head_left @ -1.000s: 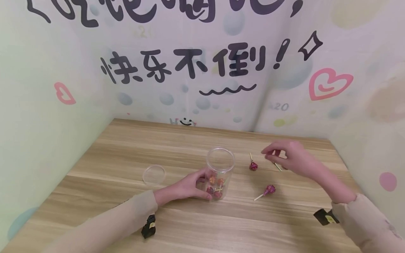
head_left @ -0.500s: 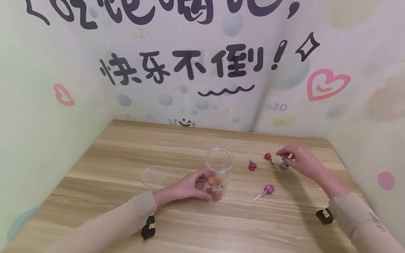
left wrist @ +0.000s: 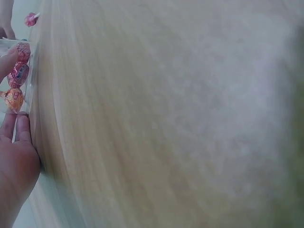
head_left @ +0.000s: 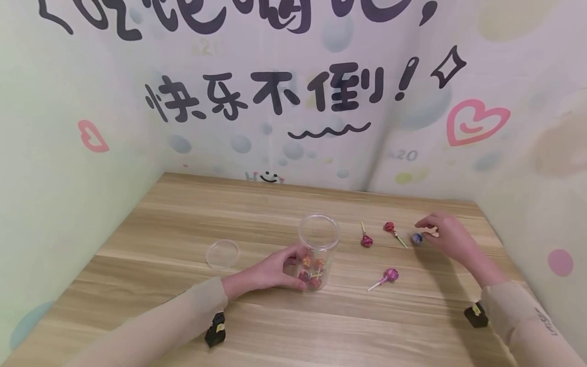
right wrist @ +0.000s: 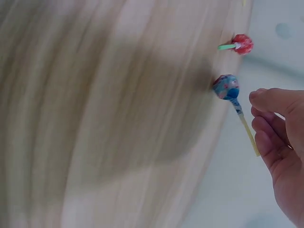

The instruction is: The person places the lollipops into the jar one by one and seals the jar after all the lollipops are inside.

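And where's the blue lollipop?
In the head view, the blue lollipop is toward the right, between the red lollipop with the green stick and the right hand, close by the fingers.

The blue lollipop [head_left: 417,238] has a wrapper [right wrist: 225,87] patched with pink and a yellow stick [right wrist: 250,136], the red lollipop [head_left: 389,227] a green stick [right wrist: 226,47], and the purple-pink lollipop [head_left: 391,275] a white stick [head_left: 374,286]. Orange and red wrappers [left wrist: 14,99] show through the colourless jar [head_left: 332,255]. The tabletop [head_left: 284,331] bears streaky light-brown wood grain, the white wall [head_left: 220,158] black lettering [head_left: 344,86] and pink hearts [head_left: 503,120].
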